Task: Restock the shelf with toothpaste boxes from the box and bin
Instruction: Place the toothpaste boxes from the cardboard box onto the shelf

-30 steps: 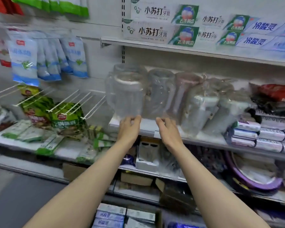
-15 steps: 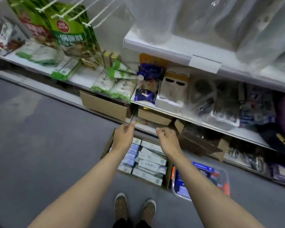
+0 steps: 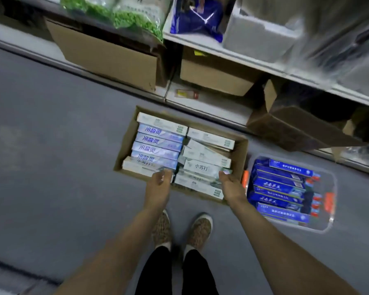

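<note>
Toothpaste boxes [image 3: 158, 143] lie packed in an open cardboard box [image 3: 240, 152] on the grey floor [image 3: 51, 145], just in front of the bottom shelf [image 3: 211, 101]. A second ago both hands rested at the edge of a higher shelf; half a second ago they were already coming down over the cardboard box as the view tipped toward the floor; now they have reached its near end. This marks the turn from shelf to supply: a fresh pick-up is about to begin, and nothing is lifted yet. The left hand [image 3: 158, 188] is over the near left corner, fingers loosely curled at the end of a white box; whether they have closed on it cannot be told. The right hand [image 3: 232, 186] is at the near right side, fingers bent toward the green-tipped end of a white box [image 3: 200, 168], grip likewise unclear. The cardboard box holds a left column of pale blue-violet boxes between white ones, and a right column of white boxes lying unevenly. Just right of it, a clear plastic bin [image 3: 330, 222] holds dark blue toothpaste boxes [image 3: 281, 186] stacked in overlapping rows. Brown cartons [image 3: 111, 58] stand on the bottom shelf, and green packets [image 3: 132, 18] and a blue bag [image 3: 198, 15] sit on the level above.
</note>
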{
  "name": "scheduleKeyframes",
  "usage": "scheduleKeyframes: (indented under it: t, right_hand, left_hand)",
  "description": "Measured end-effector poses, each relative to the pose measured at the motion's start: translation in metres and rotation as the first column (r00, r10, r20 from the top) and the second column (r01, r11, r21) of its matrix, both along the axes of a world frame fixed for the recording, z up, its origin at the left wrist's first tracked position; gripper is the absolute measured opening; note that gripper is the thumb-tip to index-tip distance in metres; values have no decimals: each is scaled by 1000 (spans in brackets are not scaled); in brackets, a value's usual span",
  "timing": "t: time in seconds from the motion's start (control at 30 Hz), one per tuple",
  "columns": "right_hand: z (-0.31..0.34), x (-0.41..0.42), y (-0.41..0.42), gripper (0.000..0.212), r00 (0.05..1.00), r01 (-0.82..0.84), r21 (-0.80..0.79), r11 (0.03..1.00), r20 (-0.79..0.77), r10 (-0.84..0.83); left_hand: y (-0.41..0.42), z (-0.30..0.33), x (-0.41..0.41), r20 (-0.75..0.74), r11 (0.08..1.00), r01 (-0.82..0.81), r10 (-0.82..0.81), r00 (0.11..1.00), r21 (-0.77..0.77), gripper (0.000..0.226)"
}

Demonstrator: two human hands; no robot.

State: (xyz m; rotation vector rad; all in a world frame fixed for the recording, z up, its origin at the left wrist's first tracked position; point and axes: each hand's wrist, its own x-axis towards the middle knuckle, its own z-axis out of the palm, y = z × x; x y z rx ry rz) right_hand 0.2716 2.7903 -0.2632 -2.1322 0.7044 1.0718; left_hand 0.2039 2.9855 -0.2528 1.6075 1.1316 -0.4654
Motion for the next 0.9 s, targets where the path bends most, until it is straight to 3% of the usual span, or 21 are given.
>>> scheduleKeyframes:
  t: [0.13, 0.33, 0.57, 0.7, 0.9]
  right_hand:
    - [-64, -16, -14, 48, 994, 62, -62, 996, -90, -67]
    - [-144, -31, -22, 57, 950, 299, -60, 952, -70, -303]
    - [-197, -26, -26, 64, 887, 448, -76, 891, -90, -453]
    - [-206, -23, -23, 79, 851, 512, -181, 840, -31, -525]
    - [-200, -29, -20, 41, 800, 576, -167, 800, -84, -594]
  left_hand:
    - [-4, -59, -2, -26, 1000, 6, -7, 1000, -30, 37]
    - [-7, -131, 9, -18, 1000, 7, -8, 1000, -25, 42]
    - [0, -178, 12, -15, 1000, -13, 13, 1000, 4, 42]
    - [2, -185, 9, -18, 1000, -3, 3, 1000, 30, 43]
    - [0, -189, 4, -17, 998, -60, 60, 998, 15, 44]
